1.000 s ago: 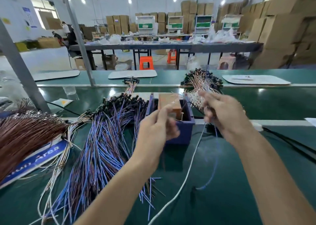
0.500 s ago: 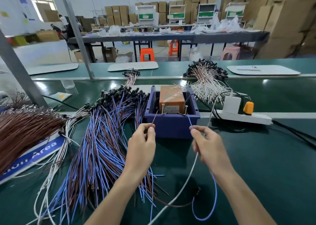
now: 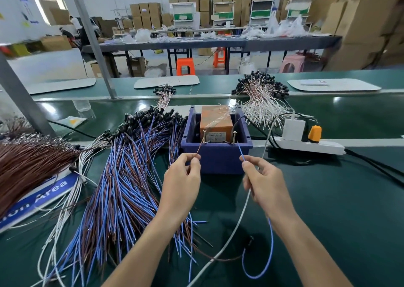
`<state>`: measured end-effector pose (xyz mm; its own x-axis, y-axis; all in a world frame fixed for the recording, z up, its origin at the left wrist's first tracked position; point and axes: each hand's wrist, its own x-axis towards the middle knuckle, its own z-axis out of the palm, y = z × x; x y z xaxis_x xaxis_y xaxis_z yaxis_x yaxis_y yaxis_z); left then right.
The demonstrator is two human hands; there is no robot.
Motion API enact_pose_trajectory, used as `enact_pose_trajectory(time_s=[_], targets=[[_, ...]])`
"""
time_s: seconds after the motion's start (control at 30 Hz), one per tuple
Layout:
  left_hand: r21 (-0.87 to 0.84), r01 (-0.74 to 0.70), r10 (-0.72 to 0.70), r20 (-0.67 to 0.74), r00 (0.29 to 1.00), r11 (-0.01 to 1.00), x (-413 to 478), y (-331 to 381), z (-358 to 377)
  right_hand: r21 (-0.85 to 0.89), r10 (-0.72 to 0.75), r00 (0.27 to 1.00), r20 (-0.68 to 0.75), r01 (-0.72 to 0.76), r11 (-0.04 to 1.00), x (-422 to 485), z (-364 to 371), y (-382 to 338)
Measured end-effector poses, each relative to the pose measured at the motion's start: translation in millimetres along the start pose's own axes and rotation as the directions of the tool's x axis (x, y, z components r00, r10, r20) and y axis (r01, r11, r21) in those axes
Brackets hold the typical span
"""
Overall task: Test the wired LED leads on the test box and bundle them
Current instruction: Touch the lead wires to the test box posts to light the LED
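The test box (image 3: 216,159) is a blue bin with an orange block (image 3: 216,120) inside and two upright metal posts, one at the left (image 3: 204,136) and one at the right (image 3: 234,137). My left hand (image 3: 181,183) pinches the brown lead (image 3: 199,149), whose tip points at the left post. My right hand (image 3: 264,183) pinches the blue lead (image 3: 242,152), its tip just below the right post. Both wires loop down to a dark LED head (image 3: 250,242) on the green mat. A big pile of blue and brown leads (image 3: 122,188) lies to the left.
A white power strip (image 3: 306,145) with a white adapter and an orange plug sits right of the box; a white cable (image 3: 236,221) runs between my hands. A bundle of white leads (image 3: 260,103) lies behind the box. Brown wires (image 3: 28,164) cover a blue sign at far left.
One second ago both hands were raised near the box and the white bundle. They dropped toward me, each pinching one end of a single lead, and now hold the tips close to the posts.
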<state>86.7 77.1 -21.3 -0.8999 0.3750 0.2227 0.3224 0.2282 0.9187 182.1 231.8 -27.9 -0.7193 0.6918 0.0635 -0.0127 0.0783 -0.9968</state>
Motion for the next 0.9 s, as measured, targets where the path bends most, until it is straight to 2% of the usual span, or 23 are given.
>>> enact_pose_trajectory(time_s=[0.9], targets=[[0.004,-0.015,0.015,0.029,0.999,1.0,-3.0,7.0,2.2,-0.034,-0.012,0.999,0.04,0.013,0.999,-0.9,4.0,-10.1]])
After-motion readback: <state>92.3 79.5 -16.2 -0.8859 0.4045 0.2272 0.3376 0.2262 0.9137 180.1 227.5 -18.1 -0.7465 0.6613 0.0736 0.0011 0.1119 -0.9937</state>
